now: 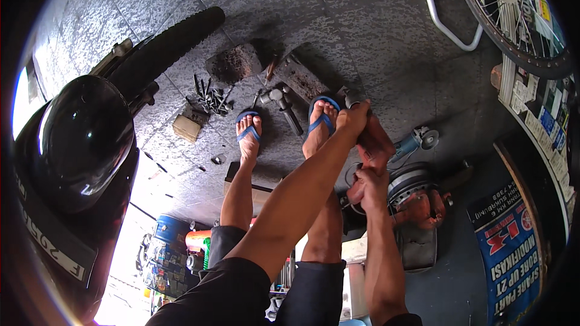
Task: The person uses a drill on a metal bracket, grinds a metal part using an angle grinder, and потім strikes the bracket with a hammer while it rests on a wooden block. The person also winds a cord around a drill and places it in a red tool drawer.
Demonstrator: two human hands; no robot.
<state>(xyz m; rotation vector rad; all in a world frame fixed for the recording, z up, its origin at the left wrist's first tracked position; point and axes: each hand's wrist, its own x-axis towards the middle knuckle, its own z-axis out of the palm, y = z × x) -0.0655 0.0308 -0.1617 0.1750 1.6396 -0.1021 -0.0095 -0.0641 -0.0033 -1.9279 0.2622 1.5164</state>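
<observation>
Both hands hold a worn red power tool. My left hand grips its upper end, near a metal fitting above my right foot in a blue sandal. My right hand is closed on the lower handle. Just beyond my right foot lies a grimy metal block. Left of it are a hammer-like tool with a dark handle, a rough debris-covered piece, several dark bits and a small tan block. A blue angle grinder lies to the right.
A motorcycle stands close on the left. A red-and-metal machine sits at lower right near a blue printed banner. A spoked wheel and white tube are at upper right. A blue drum is behind.
</observation>
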